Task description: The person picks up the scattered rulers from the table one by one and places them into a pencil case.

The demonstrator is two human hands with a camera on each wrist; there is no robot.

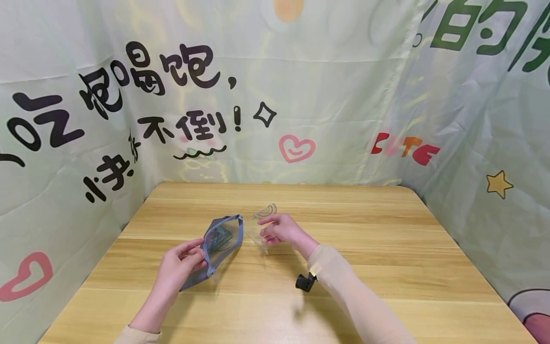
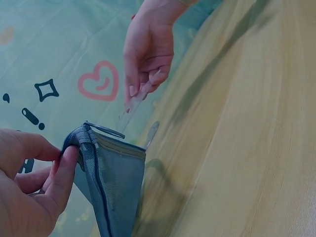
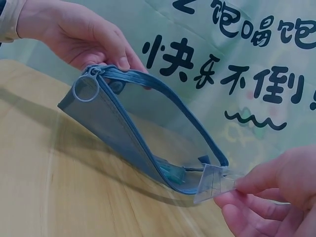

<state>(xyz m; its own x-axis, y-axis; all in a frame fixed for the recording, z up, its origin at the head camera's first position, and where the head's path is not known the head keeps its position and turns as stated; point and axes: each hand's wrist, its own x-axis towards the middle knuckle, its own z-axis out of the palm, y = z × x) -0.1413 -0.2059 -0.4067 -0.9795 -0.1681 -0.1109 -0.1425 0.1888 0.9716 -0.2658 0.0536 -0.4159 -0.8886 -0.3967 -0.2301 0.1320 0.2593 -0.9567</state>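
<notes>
A blue-grey zip pouch (image 1: pixel 195 279) with mesh sides gapes open on the wooden table, tilted up at the left hand's end. My left hand (image 1: pixel 182 263) pinches its zipped rim between thumb and fingers, near the zip's ring pull (image 3: pixel 86 89). Inside lies a blue-green see-through item (image 3: pixel 170 172), its kind hard to tell. At the pouch's other end, my right hand (image 1: pixel 281 229) pinches a clear plastic set square (image 3: pixel 212 183) between thumb and fingers. Protractor-like arc marks show at its far end in the head view. It is held just by the pouch's mouth.
The light wooden table (image 1: pixel 365 229) reaches back to a printed cloth (image 1: pixel 335 95), which hangs on the far side and both flanks. A small black device (image 1: pixel 306 283) sits at the right wrist, beside the sleeve.
</notes>
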